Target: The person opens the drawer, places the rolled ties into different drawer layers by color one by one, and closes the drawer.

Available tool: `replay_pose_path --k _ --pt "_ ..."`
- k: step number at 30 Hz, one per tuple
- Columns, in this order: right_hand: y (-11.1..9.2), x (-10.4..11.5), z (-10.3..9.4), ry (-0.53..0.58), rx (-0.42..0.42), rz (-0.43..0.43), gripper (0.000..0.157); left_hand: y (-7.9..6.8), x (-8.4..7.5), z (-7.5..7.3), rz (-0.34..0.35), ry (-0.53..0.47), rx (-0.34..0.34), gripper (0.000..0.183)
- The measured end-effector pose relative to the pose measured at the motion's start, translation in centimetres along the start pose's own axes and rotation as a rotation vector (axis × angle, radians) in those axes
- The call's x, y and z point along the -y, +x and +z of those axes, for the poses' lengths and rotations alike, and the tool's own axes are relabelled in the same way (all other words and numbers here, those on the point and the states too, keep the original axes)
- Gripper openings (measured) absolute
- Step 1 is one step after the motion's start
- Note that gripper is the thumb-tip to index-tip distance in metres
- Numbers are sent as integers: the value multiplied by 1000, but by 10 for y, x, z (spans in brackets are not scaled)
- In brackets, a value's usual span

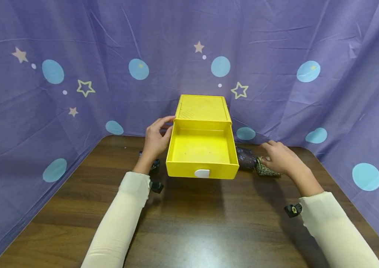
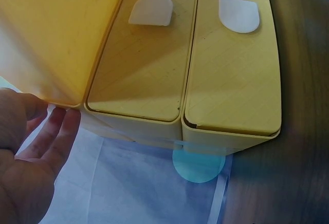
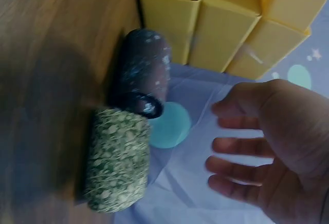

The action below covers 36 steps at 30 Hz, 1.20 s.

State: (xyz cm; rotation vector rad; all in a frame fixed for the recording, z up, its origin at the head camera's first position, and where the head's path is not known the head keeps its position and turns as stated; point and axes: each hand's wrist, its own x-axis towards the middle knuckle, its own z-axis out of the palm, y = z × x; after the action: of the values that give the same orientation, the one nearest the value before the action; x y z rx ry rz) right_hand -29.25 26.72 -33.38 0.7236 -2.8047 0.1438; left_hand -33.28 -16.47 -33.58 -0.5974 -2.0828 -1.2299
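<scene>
A yellow drawer unit (image 1: 204, 108) stands at the back of the table, its top drawer (image 1: 202, 149) pulled out with nothing inside. My left hand (image 1: 157, 137) rests its fingertips on the unit's left side, at the edge beside the drawer; the left wrist view shows the fingers fairly straight there. Two lower drawers (image 2: 141, 64) with white tabs are closed. Right of the unit lie a dark roll of cloth (image 3: 144, 70) with blue specks and a green leafy-patterned roll (image 3: 121, 160). My right hand (image 1: 284, 158) hovers beside the green roll, fingers loosely bent and holding nothing.
A brown wooden table (image 1: 189, 223) spreads in front of the unit. Behind it hangs a purple curtain (image 1: 176, 48) with stars and dots. A dark patterned item (image 1: 155, 165) lies left of the unit, partly hidden by my left wrist.
</scene>
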Motion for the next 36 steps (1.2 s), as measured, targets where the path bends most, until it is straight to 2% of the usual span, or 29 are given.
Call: replay_pose_path --k 4,8,14,20,36 --pt "-1 -9 10 12 113 42 41 0 0 0 1 -1 -5 33" --pt "-2 -17 20 9 169 30 40 0 1 0 6 -2 -8 33" --pt "-3 -27 34 7 178 -15 35 -1 2 2 3 -6 -6 33" --pt "-3 -29 41 -7 167 -37 43 1 2 2 9 -9 -16 33" --pt "7 -32 56 -156 141 -51 51 1 1 3 11 -4 -30 34"
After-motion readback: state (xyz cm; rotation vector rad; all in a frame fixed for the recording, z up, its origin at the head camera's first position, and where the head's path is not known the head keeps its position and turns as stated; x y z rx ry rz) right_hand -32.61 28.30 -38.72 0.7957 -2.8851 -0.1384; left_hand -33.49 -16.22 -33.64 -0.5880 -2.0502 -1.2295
